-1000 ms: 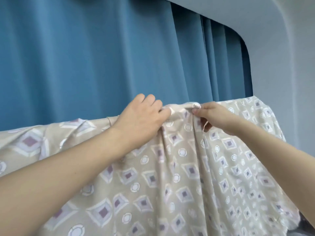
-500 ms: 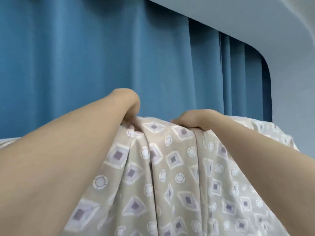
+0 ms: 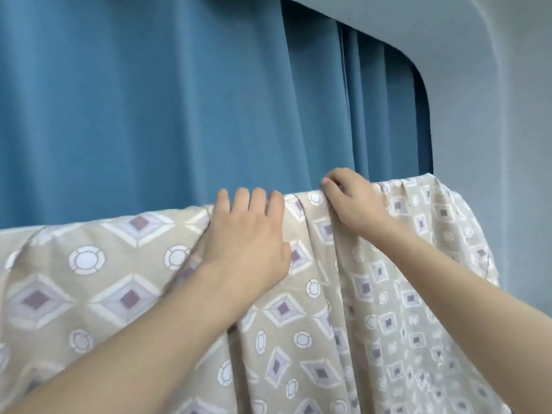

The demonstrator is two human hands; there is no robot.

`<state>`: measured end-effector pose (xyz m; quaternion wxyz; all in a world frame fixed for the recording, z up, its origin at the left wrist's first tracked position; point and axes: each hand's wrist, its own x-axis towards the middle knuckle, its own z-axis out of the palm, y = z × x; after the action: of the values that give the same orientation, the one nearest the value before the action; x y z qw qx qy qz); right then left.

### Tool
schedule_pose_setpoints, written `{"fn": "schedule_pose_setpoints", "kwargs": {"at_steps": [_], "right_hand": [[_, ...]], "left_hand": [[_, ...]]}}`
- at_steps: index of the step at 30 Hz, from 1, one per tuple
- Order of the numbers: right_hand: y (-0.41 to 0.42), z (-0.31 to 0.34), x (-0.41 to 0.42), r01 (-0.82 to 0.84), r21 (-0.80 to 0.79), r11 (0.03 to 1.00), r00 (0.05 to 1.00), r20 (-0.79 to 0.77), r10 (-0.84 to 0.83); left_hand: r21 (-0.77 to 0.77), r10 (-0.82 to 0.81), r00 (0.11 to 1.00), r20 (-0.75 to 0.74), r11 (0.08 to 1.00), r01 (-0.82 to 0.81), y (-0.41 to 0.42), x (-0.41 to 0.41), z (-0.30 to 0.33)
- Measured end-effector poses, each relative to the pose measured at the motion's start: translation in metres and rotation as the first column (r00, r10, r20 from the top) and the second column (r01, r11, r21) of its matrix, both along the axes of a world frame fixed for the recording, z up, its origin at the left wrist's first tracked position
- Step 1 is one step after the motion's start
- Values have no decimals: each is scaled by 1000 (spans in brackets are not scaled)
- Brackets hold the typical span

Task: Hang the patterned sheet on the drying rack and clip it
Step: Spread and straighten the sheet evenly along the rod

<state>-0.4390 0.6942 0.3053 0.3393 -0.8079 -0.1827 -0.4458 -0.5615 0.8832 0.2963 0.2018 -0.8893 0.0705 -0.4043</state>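
Patterned sheet (image 3: pixel 313 309) draped over hidden rack bar, bunched in folds. Left hand (image 3: pixel 248 243) flat, fingers straight, pressing cloth. Right hand (image 3: pixel 352 201) pinching top fold. No clip visible. Risk: unclipped sheet sliding off once released.

1. The drying rack is hidden under the cloth; only a straight top ridge betrays its line.
2. The patterned sheet (image 3: pixel 298 309) lies draped over that ridge, beige with diamonds and circles, falling in folds.

Patterned sheet (image 3: pixel 313 324) draped before blue curtain (image 3: pixel 149 100), left hand (image 3: pixel 248 237) flat, right hand (image 3: pixel 352 201) pinching top fold
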Motion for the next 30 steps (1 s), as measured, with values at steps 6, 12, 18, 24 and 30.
{"fn": "schedule_pose_setpoints", "kwargs": {"at_steps": [6,12,18,24,30], "right_hand": [[-8,-91,-1,-5,261,965,995,96,-21],[-26,-139,-15,201,43,979,923,-342,-174],[-40,-174,-24,238,-266,934,667,-655,-356],[-53,-161,-32,232,323,917,764,-644,34],[-52,-82,-34,178,630,756,904,-407,126]], "left_hand": [[25,-232,970,75,973,231,-22,14,-65],[-256,-177,854,-488,965,54,-44,28,-94],[-358,-238,760,-605,934,8,-62,64,-151],[-645,-456,718,-527,764,12,-67,71,-168],[-884,-633,774,-14,370,287,-91,57,-98]]}}
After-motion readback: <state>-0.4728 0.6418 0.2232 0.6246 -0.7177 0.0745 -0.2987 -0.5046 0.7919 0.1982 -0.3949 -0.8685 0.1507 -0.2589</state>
